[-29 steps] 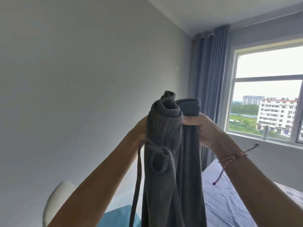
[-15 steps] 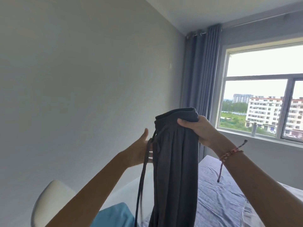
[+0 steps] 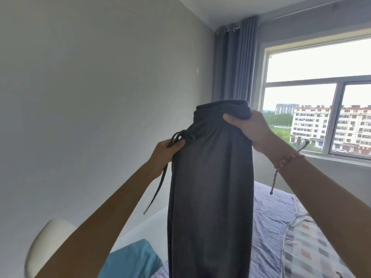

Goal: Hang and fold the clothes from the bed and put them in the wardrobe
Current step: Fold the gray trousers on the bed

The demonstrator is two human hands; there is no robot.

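Dark grey drawstring trousers (image 3: 210, 187) hang straight down in front of me, held up at chest height above the bed. My right hand (image 3: 249, 127) grips the waistband at its upper right corner, thumb across the front. My left hand (image 3: 165, 151) holds the left edge of the waist where the dark drawstring (image 3: 158, 187) bunches, and the cord's loose end dangles below my wrist. The trouser legs run out of the frame at the bottom.
The bed (image 3: 281, 213) with a pale purple sheet lies below, a checked cloth (image 3: 309, 249) on its right and a teal cloth (image 3: 130, 257) at lower left. A white rounded chair back (image 3: 46, 243) stands at far left. Grey curtain (image 3: 232, 63) and window (image 3: 317, 93) are behind.
The bunched waistband has been pulled flat and the trousers now hang smooth. My left hand slid down from the top of the waist to the drawstring at the left edge.
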